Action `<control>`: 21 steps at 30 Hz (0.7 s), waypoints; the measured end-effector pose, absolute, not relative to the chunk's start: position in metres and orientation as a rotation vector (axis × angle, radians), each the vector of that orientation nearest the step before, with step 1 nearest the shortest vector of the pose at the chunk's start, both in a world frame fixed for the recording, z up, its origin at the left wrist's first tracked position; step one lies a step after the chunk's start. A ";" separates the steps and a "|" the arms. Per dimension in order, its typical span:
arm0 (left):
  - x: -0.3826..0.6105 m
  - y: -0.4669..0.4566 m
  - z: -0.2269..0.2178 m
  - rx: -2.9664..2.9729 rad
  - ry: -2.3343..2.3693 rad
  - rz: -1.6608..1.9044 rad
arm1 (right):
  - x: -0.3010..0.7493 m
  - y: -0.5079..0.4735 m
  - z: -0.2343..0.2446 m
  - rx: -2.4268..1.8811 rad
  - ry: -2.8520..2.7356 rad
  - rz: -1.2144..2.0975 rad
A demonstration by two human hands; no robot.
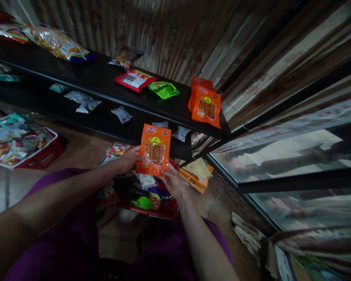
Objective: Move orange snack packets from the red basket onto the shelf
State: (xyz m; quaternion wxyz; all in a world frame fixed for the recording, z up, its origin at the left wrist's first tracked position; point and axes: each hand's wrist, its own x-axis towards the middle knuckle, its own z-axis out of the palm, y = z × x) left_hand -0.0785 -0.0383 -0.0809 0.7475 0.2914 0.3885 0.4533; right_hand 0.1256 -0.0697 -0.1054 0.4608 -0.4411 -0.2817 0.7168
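Observation:
An orange snack packet (154, 151) with a clear window showing brown sticks is held upright between both hands. My left hand (130, 159) grips its left edge, and my right hand (172, 180) pinches its lower right corner. Below the packet stands a red basket (160, 214) with several snack bags in it, among them a green packet (144, 202) and a white striped one (146, 180). Similar orange packets (206, 105) lean in a stack at the right end of the black upper shelf (105, 78).
A red packet (134, 80) and a bright green packet (163, 89) lie on the upper shelf. Small packets (122, 115) rest on the lower shelf. Another full red basket (51, 150) stands on the floor at left. A dark-framed glass panel (251, 152) borders the right side.

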 end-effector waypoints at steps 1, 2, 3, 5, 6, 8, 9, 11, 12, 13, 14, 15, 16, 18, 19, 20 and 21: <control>-0.079 -0.038 -0.081 0.643 0.849 0.987 | 0.125 -0.070 -0.105 -1.077 -0.690 1.771; -0.079 -0.038 -0.082 0.647 0.849 0.982 | 0.125 -0.070 -0.104 -1.067 -0.686 1.778; -0.080 -0.037 -0.083 0.651 0.846 0.975 | 0.125 -0.070 -0.102 -1.057 -0.681 1.783; -0.081 -0.037 -0.085 0.655 0.840 0.969 | 0.125 -0.070 -0.100 -1.039 -0.666 1.787; -0.081 -0.037 -0.086 0.658 0.836 0.969 | 0.125 -0.070 -0.100 -1.037 -0.656 1.786; -0.081 -0.037 -0.088 0.662 0.834 0.971 | 0.125 -0.069 -0.099 -1.037 -0.646 1.783; -0.080 -0.037 -0.089 0.664 0.837 0.972 | 0.125 -0.069 -0.099 -1.035 -0.650 1.780; -0.080 -0.037 -0.091 0.671 0.844 0.964 | 0.126 -0.069 -0.100 -1.021 -0.659 1.773; -0.080 -0.037 -0.091 0.673 0.848 0.957 | 0.126 -0.068 -0.100 -1.012 -0.659 1.770; -0.080 -0.038 -0.092 0.677 0.853 0.949 | 0.126 -0.068 -0.101 -1.008 -0.650 1.767; -0.080 -0.038 -0.092 0.681 0.859 0.940 | 0.126 -0.067 -0.102 -1.012 -0.631 1.760; -0.080 -0.038 -0.093 0.684 0.865 0.933 | 0.126 -0.067 -0.103 -1.026 -0.604 1.751; -0.079 -0.039 -0.093 0.688 0.869 0.929 | 0.127 -0.066 -0.105 -1.046 -0.574 1.739; -0.079 -0.040 -0.094 0.698 0.853 0.928 | 0.127 -0.065 -0.108 -1.078 -0.528 1.716; -0.078 -0.041 -0.095 0.704 0.840 0.927 | 0.128 -0.065 -0.110 -1.083 -0.521 1.705; -0.077 -0.041 -0.095 0.709 0.828 0.928 | 0.128 -0.065 -0.112 -1.082 -0.522 1.696; -0.077 -0.042 -0.095 0.712 0.823 0.926 | 0.128 -0.065 -0.114 -1.078 -0.531 1.689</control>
